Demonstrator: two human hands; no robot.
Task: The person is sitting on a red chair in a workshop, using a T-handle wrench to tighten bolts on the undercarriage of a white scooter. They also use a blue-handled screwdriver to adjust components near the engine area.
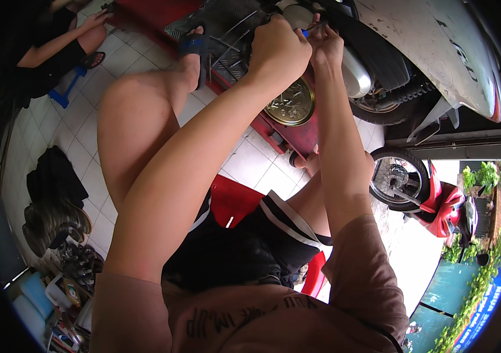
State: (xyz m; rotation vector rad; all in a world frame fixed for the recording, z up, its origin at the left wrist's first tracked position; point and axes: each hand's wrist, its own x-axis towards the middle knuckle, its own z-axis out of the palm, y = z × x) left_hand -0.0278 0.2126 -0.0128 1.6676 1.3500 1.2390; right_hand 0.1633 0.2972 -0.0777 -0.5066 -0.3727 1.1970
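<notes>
My left hand (281, 50) is closed in a fist beside the scooter's engine. A bit of a slim blue-handled tool (305, 33) shows at its fingers, and a thin dark shaft runs toward my right hand. My right hand (325, 46) is turned palm up with its fingers curled in at the shaft's end; whatever they pinch is too small to make out. Both hands are beside the silver engine cover (355, 73) of a scooter with pale body panels (438, 41). Below them, a round gold-coloured tin (290, 106) holds several small metal parts.
The scooter stands over a red lift platform (268, 126) with long thin metal rods (230, 44) on it. At the far left, another person (56, 53) sits near a blue stool (67, 88). A red motorbike (438, 203) stands at the right. Tyres (56, 220) lie at left.
</notes>
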